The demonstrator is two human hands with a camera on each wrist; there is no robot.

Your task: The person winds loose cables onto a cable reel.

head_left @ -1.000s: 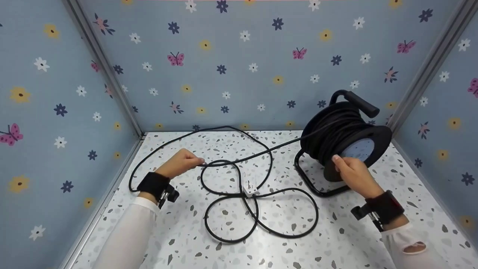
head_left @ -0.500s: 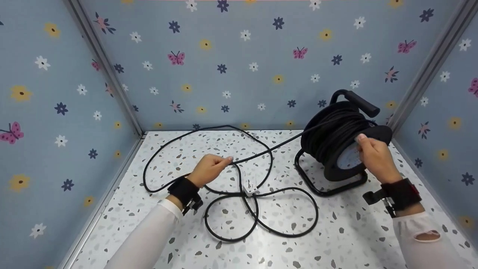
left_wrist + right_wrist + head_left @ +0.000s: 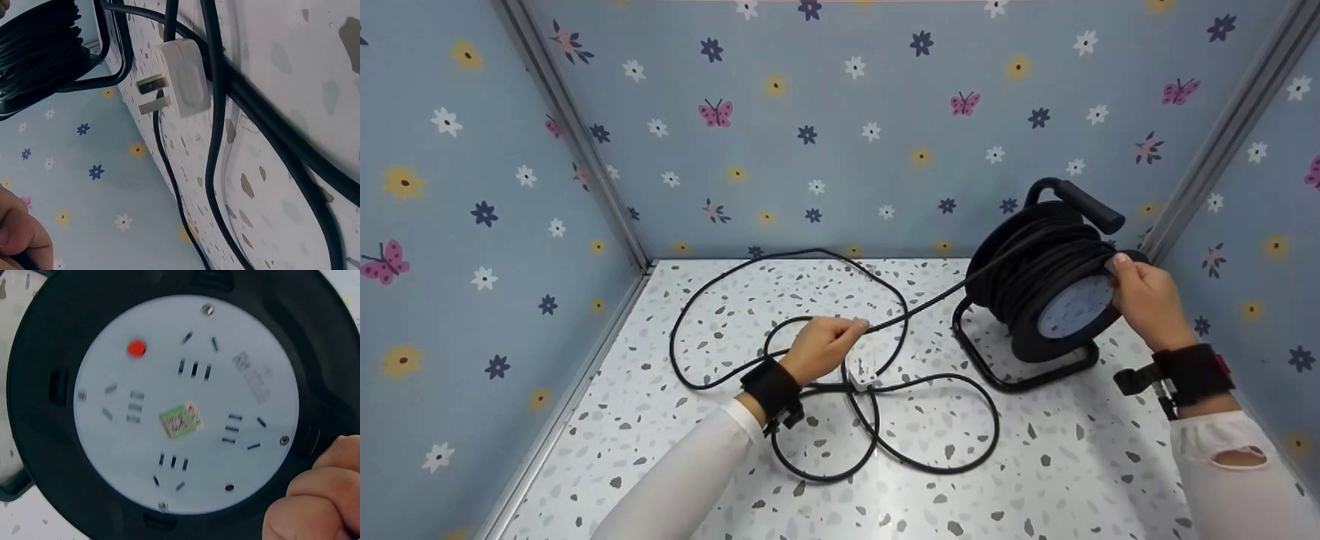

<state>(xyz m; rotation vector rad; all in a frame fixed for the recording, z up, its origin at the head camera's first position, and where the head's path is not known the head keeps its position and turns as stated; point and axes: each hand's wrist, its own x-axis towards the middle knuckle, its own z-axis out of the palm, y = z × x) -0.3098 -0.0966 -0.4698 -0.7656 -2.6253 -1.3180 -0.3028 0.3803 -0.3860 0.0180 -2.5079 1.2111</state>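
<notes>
My left hand [image 3: 823,348] pinches the black cable [image 3: 934,300], which runs taut up to the black cable reel [image 3: 1039,277] at the right. My right hand [image 3: 1151,301] grips the rim of the reel's front flange on its right side; in the right wrist view those fingers [image 3: 320,495] curl at the edge beside the pale socket face [image 3: 185,405]. Loose cable loops lie on the floor around a white plug [image 3: 861,372]. In the left wrist view the plug [image 3: 183,79] shows its flat prongs, and part of my left hand [image 3: 22,236] is at the lower left.
The reel stands on a black tube frame [image 3: 997,381] with a handle [image 3: 1087,206] on top, near the back wall [image 3: 840,150]. Flower-patterned panels rise on the left and right of the speckled white surface [image 3: 960,502].
My left hand has moved right along with the cable, towards the reel, and the left loop has drawn in. My right hand has gone up and right around the turning reel's rim.
</notes>
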